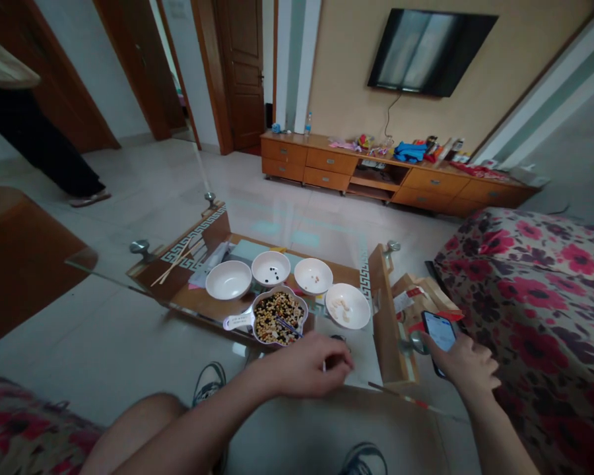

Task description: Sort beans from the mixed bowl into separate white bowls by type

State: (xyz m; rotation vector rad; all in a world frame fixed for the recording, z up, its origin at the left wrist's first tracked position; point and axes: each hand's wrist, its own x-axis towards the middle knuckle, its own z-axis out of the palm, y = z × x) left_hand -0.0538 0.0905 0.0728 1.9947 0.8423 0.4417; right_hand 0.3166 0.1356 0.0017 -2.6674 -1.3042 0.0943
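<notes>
My left hand [317,366] reaches over the front of the glass table, fingers pinched on a thin purple stick [291,327] whose tip reaches into a flower-shaped pan [242,321]. Mixed beans [274,315] in black, yellow and white fill this handled pan. At the table's right end, my right hand [468,363] is over a phone [440,333] with a lit screen, thumb across it and the other fingers apart. Behind the pan are white bowls: a left one [228,280] with nothing visible inside, one [271,258] with black beans, one [313,265] with few brownish pieces, one [347,295] with pale pieces.
Wooden chopsticks [175,264] lie at the table's left end. A brown paper bag [426,293] is beside the right end, near a flowered sofa [534,284]. A low cabinet [327,158] and a television [430,53] are across the room. Another person [34,132] stands far left.
</notes>
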